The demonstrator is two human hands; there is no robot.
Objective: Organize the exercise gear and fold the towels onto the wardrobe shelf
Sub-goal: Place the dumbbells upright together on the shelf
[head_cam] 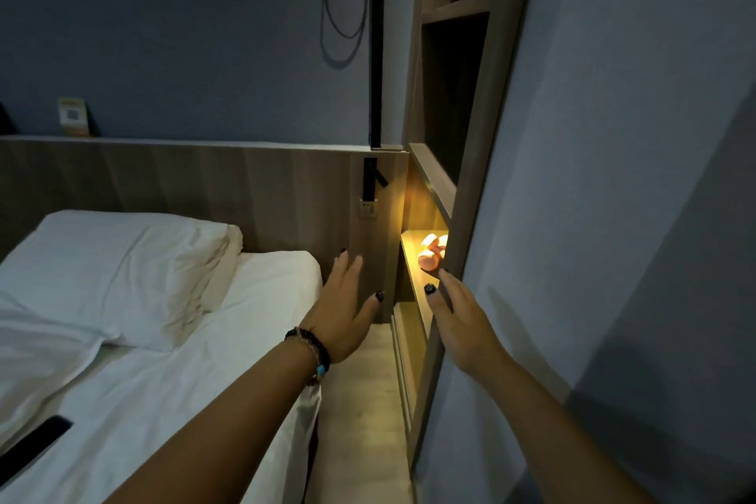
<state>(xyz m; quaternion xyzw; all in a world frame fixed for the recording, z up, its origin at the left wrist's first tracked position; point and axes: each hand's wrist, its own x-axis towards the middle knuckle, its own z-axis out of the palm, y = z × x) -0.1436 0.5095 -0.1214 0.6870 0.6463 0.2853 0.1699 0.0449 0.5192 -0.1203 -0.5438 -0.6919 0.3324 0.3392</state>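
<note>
A small pink dumbbell lies on a lit wardrobe shelf, partly hidden by the wardrobe's front edge. My right hand reaches toward that shelf, fingers straight, fingertips against the wardrobe's wooden frame; it holds nothing. My left hand, with bead bracelets on the wrist, hovers open with spread fingers in front of the headboard's end panel. No towels are visible.
A bed with white sheets and a white pillow fills the left. A dark phone-like object lies on the sheet at lower left. A narrow wooden floor strip runs between bed and wardrobe. Upper wardrobe shelves are dark.
</note>
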